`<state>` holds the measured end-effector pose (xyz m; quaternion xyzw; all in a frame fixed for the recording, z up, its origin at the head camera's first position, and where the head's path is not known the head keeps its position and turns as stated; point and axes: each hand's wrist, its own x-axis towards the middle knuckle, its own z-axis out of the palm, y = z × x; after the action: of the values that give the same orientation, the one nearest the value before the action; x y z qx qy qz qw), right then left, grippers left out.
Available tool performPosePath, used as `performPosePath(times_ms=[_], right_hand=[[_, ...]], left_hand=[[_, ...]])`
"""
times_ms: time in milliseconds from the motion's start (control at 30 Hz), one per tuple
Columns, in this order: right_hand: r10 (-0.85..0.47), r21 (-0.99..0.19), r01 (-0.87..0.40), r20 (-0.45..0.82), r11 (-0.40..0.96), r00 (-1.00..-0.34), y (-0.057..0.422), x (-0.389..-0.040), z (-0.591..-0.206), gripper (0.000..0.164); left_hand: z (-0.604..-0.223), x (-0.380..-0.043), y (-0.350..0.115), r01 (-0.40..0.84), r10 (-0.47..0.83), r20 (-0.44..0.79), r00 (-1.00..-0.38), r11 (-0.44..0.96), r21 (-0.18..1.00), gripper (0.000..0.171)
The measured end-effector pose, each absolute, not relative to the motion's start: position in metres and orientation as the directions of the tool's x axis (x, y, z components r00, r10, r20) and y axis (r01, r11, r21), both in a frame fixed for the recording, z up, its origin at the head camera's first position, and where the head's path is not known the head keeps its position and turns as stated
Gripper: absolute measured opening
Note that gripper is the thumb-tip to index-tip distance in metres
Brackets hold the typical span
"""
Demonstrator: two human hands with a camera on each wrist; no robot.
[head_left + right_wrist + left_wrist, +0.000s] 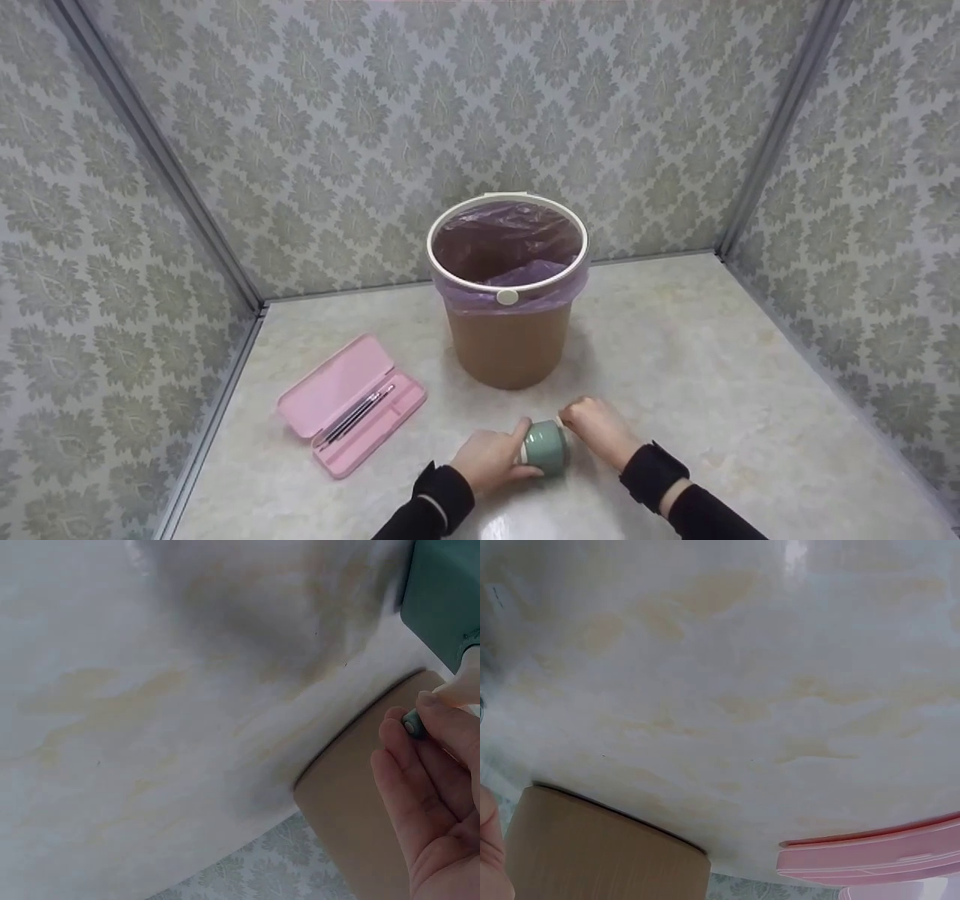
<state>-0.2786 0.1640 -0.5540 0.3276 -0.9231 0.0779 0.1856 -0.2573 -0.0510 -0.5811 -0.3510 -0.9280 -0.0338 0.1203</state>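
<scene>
A small green pencil sharpener [544, 445] with a hand crank is held over the table in front of the bin. My left hand [487, 459] grips its body from the left, thumb above and fingers beneath. On the other side my right hand [600, 429] pinches the small green knob [412, 724] of the pale crank arm [463, 686] between thumb and fingertips. In the right wrist view, part of the green body shows at the upper right. The left wrist view shows mostly table, with the sharpener out of sight there.
A brown bin [510, 345] with a white rim and purple liner stands behind the hands. To the left lies an open pink pencil case [337, 379] holding several dark slim pens or pencils [356, 416]. Patterned walls [480, 97] enclose the pale table [697, 390] on three sides.
</scene>
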Motion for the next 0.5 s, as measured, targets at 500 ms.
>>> performPosePath(times_ms=[500], right_hand=[[-0.502,-0.124,-0.586,0.394,0.801,-0.770,0.165,-0.269,-0.574,0.011]], left_hand=[[-0.579,-0.252,-0.053,0.643,0.617,0.229,-0.753,0.764,0.056,0.076]])
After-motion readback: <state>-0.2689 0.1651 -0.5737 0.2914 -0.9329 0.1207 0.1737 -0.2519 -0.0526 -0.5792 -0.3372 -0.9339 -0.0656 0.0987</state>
